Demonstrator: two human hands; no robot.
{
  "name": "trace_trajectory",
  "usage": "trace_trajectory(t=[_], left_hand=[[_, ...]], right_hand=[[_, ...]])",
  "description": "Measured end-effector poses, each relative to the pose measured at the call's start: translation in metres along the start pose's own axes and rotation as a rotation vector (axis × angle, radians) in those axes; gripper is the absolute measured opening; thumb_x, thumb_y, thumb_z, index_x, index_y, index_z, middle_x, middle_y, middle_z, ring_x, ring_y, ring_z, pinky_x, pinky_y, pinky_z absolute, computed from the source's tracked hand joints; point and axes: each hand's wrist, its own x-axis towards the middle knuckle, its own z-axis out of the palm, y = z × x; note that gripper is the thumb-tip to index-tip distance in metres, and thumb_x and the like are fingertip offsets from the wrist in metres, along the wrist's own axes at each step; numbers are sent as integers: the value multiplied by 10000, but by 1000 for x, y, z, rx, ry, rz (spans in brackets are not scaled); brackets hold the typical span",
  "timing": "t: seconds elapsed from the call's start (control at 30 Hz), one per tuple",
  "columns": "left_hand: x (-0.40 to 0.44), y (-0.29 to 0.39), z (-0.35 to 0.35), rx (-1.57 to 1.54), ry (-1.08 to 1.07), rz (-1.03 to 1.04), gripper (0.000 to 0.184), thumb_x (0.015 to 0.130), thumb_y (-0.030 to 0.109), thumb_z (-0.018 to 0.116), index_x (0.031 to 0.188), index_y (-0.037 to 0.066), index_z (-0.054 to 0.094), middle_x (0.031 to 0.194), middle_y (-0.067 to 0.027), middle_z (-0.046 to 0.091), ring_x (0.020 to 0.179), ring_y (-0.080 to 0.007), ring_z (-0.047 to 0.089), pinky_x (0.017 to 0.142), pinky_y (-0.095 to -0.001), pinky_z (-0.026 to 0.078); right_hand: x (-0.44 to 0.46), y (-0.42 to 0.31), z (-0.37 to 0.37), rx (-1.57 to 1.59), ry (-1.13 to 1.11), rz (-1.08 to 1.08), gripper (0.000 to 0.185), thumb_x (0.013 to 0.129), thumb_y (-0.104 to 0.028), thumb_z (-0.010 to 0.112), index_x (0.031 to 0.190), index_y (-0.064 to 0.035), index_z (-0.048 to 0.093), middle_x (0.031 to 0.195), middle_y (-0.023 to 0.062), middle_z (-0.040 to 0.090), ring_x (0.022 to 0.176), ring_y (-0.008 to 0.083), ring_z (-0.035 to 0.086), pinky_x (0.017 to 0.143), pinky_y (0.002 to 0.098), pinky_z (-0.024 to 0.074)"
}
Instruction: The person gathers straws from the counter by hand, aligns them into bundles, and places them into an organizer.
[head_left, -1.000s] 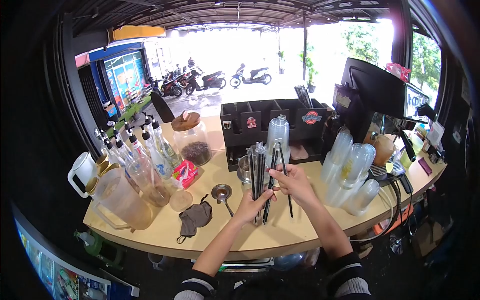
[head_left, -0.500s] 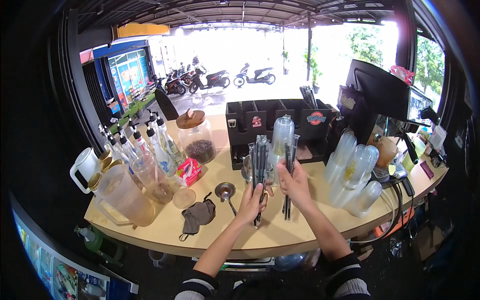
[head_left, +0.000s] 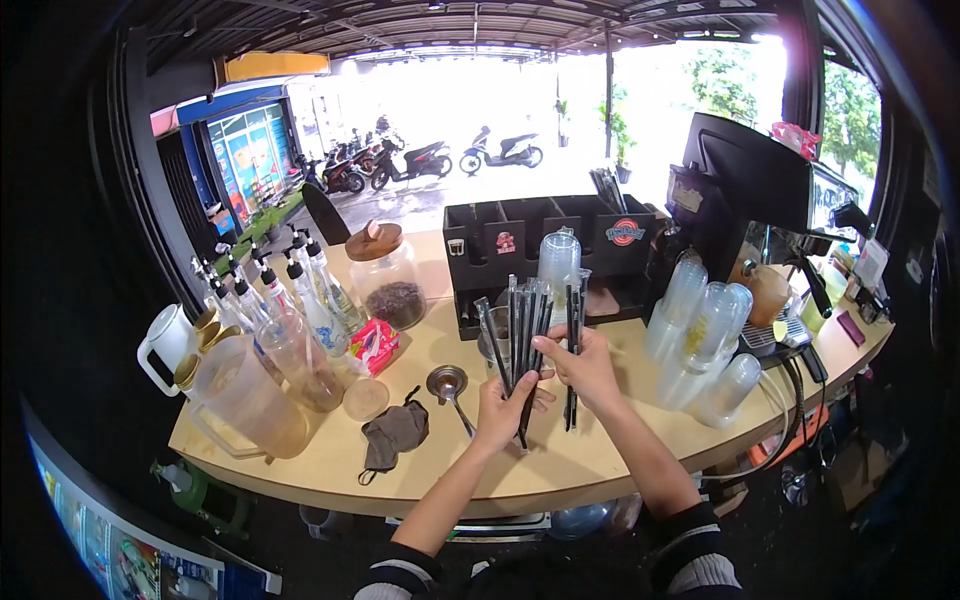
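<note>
My left hand [head_left: 500,414] is closed round a bundle of black wrapped straws [head_left: 520,330], held upright and fanned out at the top. Close beside it, my right hand [head_left: 588,370] grips a smaller bunch of black wrapped straws [head_left: 573,312]. The right thumb reaches across to the left bundle and seems to touch it. Behind the straws stand a stack of clear plastic cups [head_left: 560,258] and a metal vessel, partly covered. A metal ladle [head_left: 447,384] lies to the left of my left hand, near a dark cloth mask [head_left: 395,430].
A black organizer [head_left: 585,232] stands at the back of the counter. Pump bottles [head_left: 318,290], a plastic pitcher [head_left: 245,395] and a wooden-lidded jar [head_left: 388,280] crowd the left. More clear cups [head_left: 712,325] and a coffee machine [head_left: 765,220] stand right.
The left bundle has fanned out, with some straws tilting left. My right hand has moved closer, its thumb now at the left bundle. The camera view has shifted slightly.
</note>
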Motion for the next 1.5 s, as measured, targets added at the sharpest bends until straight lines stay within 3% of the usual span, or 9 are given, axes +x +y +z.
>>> trace_trajectory(t=[0.33, 0.47, 0.53, 0.57, 0.83, 0.93, 1.0, 1.2, 1.5], left_hand=[[8, -9, -9, 67, 149, 48, 305, 887, 237, 483, 978, -45, 552, 818, -70, 612, 667, -108, 582, 614, -223, 473], [14, -17, -24, 127, 266, 107, 311, 902, 259, 451, 963, -27, 557, 636, 22, 497, 528, -57, 435, 499, -199, 365], [11, -1, -21, 4, 175, -71, 317, 907, 270, 437, 977, -19, 548, 623, 22, 484, 549, -49, 438, 499, -196, 357], [10, 7, -23, 46, 81, -129, 343, 902, 299, 440, 1026, -7, 533, 671, 20, 510, 539, -36, 433, 469, -181, 337], [15, 32, -12, -153, 35, -178, 359, 877, 319, 483, 1088, 31, 518, 711, 32, 515, 504, -8, 418, 421, -150, 307], [13, 24, -21, -72, 11, -250, 345, 883, 313, 472, 1069, 27, 524, 677, 48, 491, 444, 6, 351, 392, -150, 253], [10, 15, -22, -73, -56, -224, 341, 885, 314, 467, 1062, 28, 527, 667, 49, 488, 435, 5, 339, 391, -152, 252], [3, 15, -16, 54, -247, -225, 331, 896, 311, 443, 1070, 44, 532, 651, 48, 489, 425, 2, 321, 389, -153, 253], [6, 1, -16, -4, -77, -72, 315, 920, 254, 391, 1110, 14, 465, 749, -26, 565, 428, -8, 331, 388, -158, 265]], right_hand=[[2, 1, -10, 4, 197, -158, 182, 762, -189, 664, 788, -23, 596, 583, -54, 482, 471, 12, 383, 415, 176, 262], [-7, -11, -15, -181, 269, -448, 163, 762, -115, 630, 885, -10, 609, 631, -9, 552, 535, 58, 490, 472, 207, 372], [-6, -9, -14, -518, -43, -908, 235, 672, -21, 628, 906, -36, 614, 717, 56, 615, 636, 143, 599, 538, 254, 456], [-13, -10, -12, -607, -131, -812, 353, 588, 28, 609, 926, -72, 617, 808, 87, 623, 721, 227, 621, 594, 300, 496], [-20, 11, -6, -824, -443, -764, 304, 620, -11, 642, 913, -86, 613, 801, 86, 612, 690, 241, 605, 560, 304, 489], [-14, 9, -9, -582, -409, -630, 186, 725, -71, 632, 908, -56, 606, 761, 56, 613, 619, 184, 595, 505, 265, 451], [-2, 20, -12, -326, -33, -277, 172, 823, -166, 575, 903, -16, 598, 722, 16, 581, 508, 94, 508, 440, 215, 372], [26, 14, -17, 283, -261, 165, 204, 875, -229, 507, 883, -26, 520, 620, 5, 462, 380, 24, 283, 339, 186, 184], [23, 17, -6, 283, 16, -102, 181, 893, -210, 461, 841, -41, 424, 622, 19, 431, 364, 64, 350, 313, 194, 248]])
